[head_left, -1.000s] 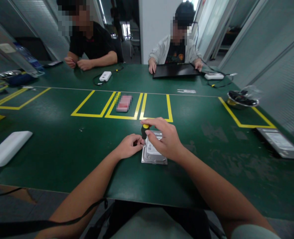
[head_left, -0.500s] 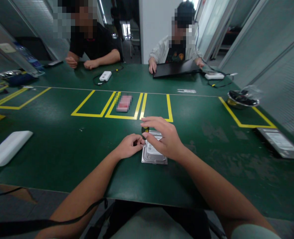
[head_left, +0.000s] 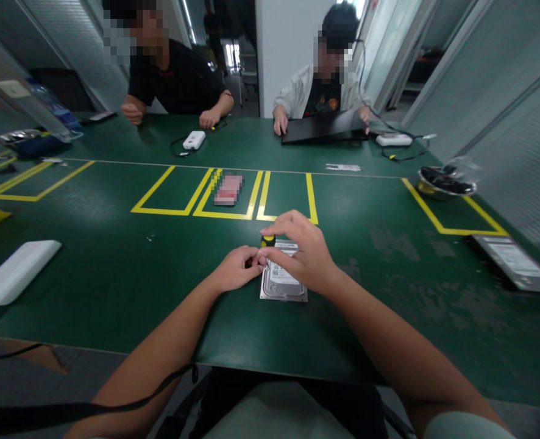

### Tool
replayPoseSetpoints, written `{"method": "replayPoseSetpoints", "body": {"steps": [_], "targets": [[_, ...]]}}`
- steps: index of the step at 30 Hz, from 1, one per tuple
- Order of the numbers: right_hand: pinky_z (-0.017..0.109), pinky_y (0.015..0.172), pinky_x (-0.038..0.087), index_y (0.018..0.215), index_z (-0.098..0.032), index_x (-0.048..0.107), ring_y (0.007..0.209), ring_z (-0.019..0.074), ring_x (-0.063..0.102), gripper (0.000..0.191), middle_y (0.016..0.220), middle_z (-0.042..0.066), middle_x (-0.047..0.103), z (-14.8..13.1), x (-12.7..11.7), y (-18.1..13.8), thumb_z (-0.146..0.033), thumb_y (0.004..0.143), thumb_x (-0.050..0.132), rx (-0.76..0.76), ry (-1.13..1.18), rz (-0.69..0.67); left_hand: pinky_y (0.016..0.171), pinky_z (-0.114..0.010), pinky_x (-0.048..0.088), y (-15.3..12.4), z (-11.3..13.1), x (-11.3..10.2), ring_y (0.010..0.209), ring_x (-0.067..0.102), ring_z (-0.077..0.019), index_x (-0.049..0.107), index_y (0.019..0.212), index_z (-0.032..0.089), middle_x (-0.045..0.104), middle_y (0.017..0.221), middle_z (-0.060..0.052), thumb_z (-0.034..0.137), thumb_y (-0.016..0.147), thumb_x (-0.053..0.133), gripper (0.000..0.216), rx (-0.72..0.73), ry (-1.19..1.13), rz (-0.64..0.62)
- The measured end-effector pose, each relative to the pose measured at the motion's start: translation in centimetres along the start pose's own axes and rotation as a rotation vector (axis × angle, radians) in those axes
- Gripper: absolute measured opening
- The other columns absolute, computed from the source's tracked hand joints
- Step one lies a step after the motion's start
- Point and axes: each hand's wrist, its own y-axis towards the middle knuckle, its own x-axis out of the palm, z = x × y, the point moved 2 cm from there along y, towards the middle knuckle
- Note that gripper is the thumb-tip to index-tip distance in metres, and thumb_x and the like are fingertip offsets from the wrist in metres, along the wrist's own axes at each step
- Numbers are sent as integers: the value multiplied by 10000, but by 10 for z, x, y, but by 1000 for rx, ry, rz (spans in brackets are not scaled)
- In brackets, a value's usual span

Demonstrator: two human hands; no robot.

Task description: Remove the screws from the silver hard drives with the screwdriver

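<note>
A silver hard drive [head_left: 283,281] lies flat on the green table [head_left: 114,268] in front of me. My right hand [head_left: 303,251] hovers over its far end, fingers pinched round a screwdriver [head_left: 267,241] with a black and yellow handle that stands upright at the drive's far left corner. My left hand [head_left: 237,267] rests on the table against the drive's left edge, fingers curled together close to the screwdriver's lower part; what they pinch is hidden.
Yellow tape boxes [head_left: 224,194] mark the table beyond the drive, one holding a pink card [head_left: 228,189]. A white flat device [head_left: 14,271] lies at left, a metal bowl [head_left: 442,183] and a grey drive [head_left: 514,262] at right. Two people sit opposite, one at a laptop [head_left: 322,129].
My right hand has turned slightly on the screwdriver handle, whose yellow top shows again. The person at far left has moved a hand toward the white charger. The laptop lid has tilted.
</note>
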Motion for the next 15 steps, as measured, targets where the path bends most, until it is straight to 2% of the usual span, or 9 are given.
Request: {"method": "replayPoseSetpoints", "body": {"steps": [3, 6, 8, 11, 15], "targets": [[347, 837, 508, 1018, -214, 668, 933, 169, 639, 151, 968, 43, 702, -1, 0, 0, -250, 879, 624, -29, 19, -22, 614, -245, 373, 0, 0, 0, 671, 488, -137, 559, 728, 160, 535, 671, 19, 246, 789, 597, 112, -3, 1, -10], [374, 932, 487, 1115, -208, 645, 1044, 172, 640, 251, 1082, 53, 712, -2, 0, 0, -151, 891, 548, -75, 48, -73, 627, -250, 382, 1, 2, -1, 681, 491, -139, 533, 713, 160, 544, 689, 14, 255, 793, 590, 137, 21, -7, -1], [367, 914, 497, 1135, -203, 647, 1048, 175, 631, 259, 1100, 69, 688, -2, 1, 0, -186, 885, 582, -64, 48, -77, 629, -252, 383, 1, 2, -1, 683, 488, -142, 531, 712, 161, 535, 678, 16, 261, 800, 585, 144, 31, -7, 2], [335, 811, 517, 1071, -211, 680, 943, 167, 622, 220, 1008, 64, 652, -1, 2, 0, -287, 867, 654, -24, 18, -23, 619, -249, 378, 0, 1, -1, 678, 488, -143, 530, 710, 165, 526, 664, 20, 255, 799, 586, 138, 18, -6, -8], [356, 843, 508, 1045, -211, 677, 955, 169, 642, 175, 995, 55, 697, -2, 1, 1, -206, 904, 573, -45, 19, -22, 613, -242, 374, 0, 1, 0, 671, 493, -135, 490, 680, 169, 541, 676, 18, 236, 785, 594, 163, -3, -14, -15]]}}
